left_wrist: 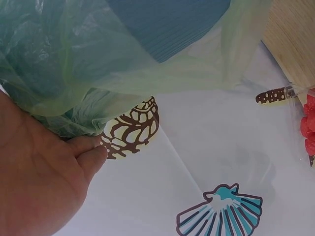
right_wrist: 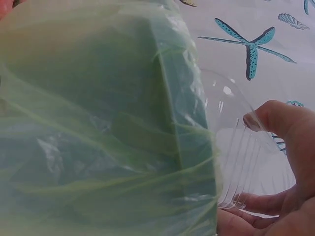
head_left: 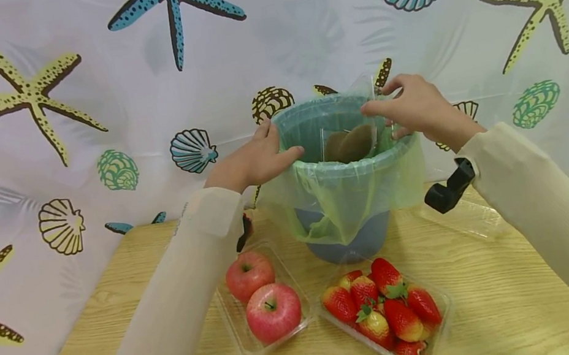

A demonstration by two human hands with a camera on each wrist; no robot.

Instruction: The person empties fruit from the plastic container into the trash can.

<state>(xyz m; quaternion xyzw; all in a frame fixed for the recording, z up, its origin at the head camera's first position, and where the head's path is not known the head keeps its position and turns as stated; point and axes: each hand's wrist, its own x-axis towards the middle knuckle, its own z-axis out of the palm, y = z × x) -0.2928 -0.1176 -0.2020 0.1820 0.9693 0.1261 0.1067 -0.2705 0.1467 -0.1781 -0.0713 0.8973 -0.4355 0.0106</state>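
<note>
A blue bin [head_left: 346,233] lined with a thin green-yellow plastic bag [head_left: 332,195] stands on the table. My left hand [head_left: 255,160] rests at its left rim, thumb stretched over the edge; in the left wrist view its fingers lie against the bag's outside. At the right rim, my right hand [head_left: 410,111] grips a clear plastic container [head_left: 372,104], tilted over the bin's opening. Brown rounded pieces [head_left: 350,143] show at the mouth of the bin, partly behind the clear plastic. Thumb and fingers close on the container [right_wrist: 236,152] in the right wrist view.
In front of the bin, a clear tray [head_left: 240,343] holds two apples [head_left: 273,312], and beside it another clear tray [head_left: 444,326] holds several strawberries [head_left: 403,319]. A clear plastic piece [head_left: 470,219] lies right of the bin. Behind hangs a seashell-patterned curtain [head_left: 240,41].
</note>
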